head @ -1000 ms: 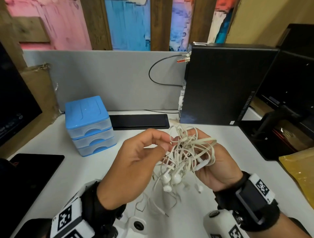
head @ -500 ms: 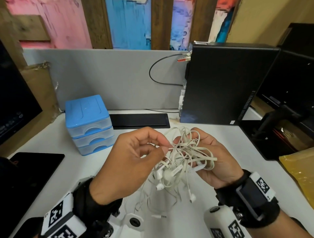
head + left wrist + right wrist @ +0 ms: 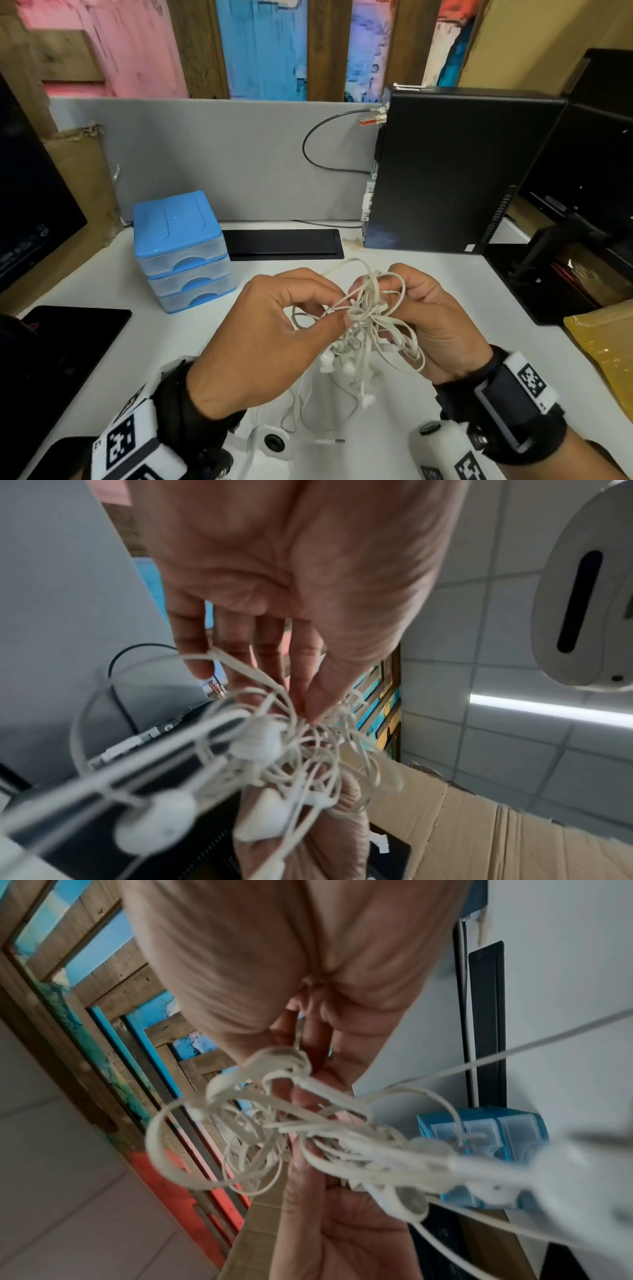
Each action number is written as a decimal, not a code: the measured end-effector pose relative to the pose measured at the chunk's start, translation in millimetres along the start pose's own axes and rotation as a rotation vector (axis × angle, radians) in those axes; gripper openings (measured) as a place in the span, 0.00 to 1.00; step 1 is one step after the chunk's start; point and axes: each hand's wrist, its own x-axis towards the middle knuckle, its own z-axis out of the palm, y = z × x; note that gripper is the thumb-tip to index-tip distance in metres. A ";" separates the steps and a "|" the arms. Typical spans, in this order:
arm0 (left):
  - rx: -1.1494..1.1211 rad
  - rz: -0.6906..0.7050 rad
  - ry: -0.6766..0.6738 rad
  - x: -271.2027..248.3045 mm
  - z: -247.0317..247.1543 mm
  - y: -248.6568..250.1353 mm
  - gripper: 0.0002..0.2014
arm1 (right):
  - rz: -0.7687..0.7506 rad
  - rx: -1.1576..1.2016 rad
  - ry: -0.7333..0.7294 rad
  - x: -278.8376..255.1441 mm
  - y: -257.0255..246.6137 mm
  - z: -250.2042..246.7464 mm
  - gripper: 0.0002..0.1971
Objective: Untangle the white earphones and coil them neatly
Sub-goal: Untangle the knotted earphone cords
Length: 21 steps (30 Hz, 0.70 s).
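Note:
A knotted bundle of white earphones (image 3: pixel 368 318) hangs between both hands above the white desk (image 3: pixel 113 284). My left hand (image 3: pixel 274 329) pinches strands at the knot's left side with thumb and fingertips. My right hand (image 3: pixel 428 318) curls round the loops on the right, with cord wound over its fingers. Earbuds (image 3: pixel 337 365) dangle below the knot, and the jack plug (image 3: pixel 334 441) lies on the desk. In the left wrist view the left hand's fingertips (image 3: pixel 308 696) meet the tangle (image 3: pixel 274 750). In the right wrist view the loops (image 3: pixel 274 1137) spread under the right hand (image 3: pixel 308 1042).
A blue three-drawer box (image 3: pixel 181 250) stands at the back left, a black flat device (image 3: pixel 284 243) behind the hands, a black computer tower (image 3: pixel 455 171) at the back right. A dark tablet (image 3: pixel 61 346) lies at the left, a yellow packet (image 3: pixel 606 346) at the right edge.
The left hand's pinch moved from the tangle's upper part down to its middle. The right hand turned, fingers now curled higher over the loops. Earbuds and hanging cord swung and shifted below.

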 end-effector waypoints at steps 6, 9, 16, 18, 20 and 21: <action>-0.186 -0.147 -0.067 5.9 -8.6 -4.8 0.02 | 0.000 -0.028 0.001 2.0 -1.9 -2.7 0.18; -0.140 -0.131 -0.070 7.7 -8.7 -9.4 0.03 | -0.012 -0.042 0.002 1.2 -3.3 -3.1 0.15; -0.068 -0.010 -0.027 3.5 2.2 -9.0 0.06 | -0.073 -0.041 -0.022 2.2 -1.5 -1.2 0.10; -0.064 0.005 -0.007 3.1 3.1 -8.1 0.05 | -0.104 -0.055 -0.024 2.2 -0.5 -0.7 0.10; -0.046 0.019 -0.005 2.7 3.8 -7.8 0.02 | -0.119 -0.064 -0.032 1.7 1.7 0.7 0.10; -0.040 0.022 -0.012 2.3 3.8 -8.4 0.03 | -0.118 -0.066 -0.037 1.5 2.8 1.3 0.11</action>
